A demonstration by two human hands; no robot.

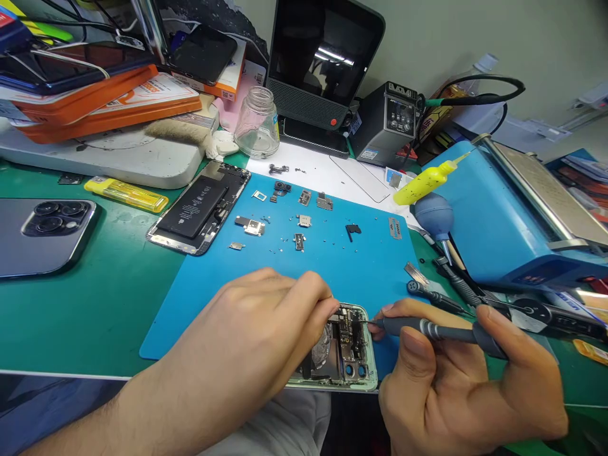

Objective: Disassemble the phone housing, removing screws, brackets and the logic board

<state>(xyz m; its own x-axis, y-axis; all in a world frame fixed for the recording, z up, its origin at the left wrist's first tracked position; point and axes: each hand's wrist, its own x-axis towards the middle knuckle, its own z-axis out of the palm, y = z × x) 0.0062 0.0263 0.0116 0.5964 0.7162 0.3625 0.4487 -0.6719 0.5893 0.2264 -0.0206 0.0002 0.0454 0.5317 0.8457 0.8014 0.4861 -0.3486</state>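
Observation:
An opened phone with a pale green frame (373,373) lies at the mat's near edge, its circuit board and two round camera openings exposed. My left hand (266,323) reaches over its left part, thumb and fingers pinched together at the inner parts; whatever is between the fingertips is hidden. In my right hand (456,380) is a grey screwdriver (437,329), held nearly level, its thin tip at the right side of the circuit board. The left hand covers much of the phone's interior.
Small metal brackets (251,226), a camera module (282,187) and tiny screws lie on the blue mat (213,285). A phone screen with a battery (199,206) lies at left. A blue air blower (434,216), yellow bottle (425,182) and blue machine (494,221) stand right; a glass jar (259,123) behind.

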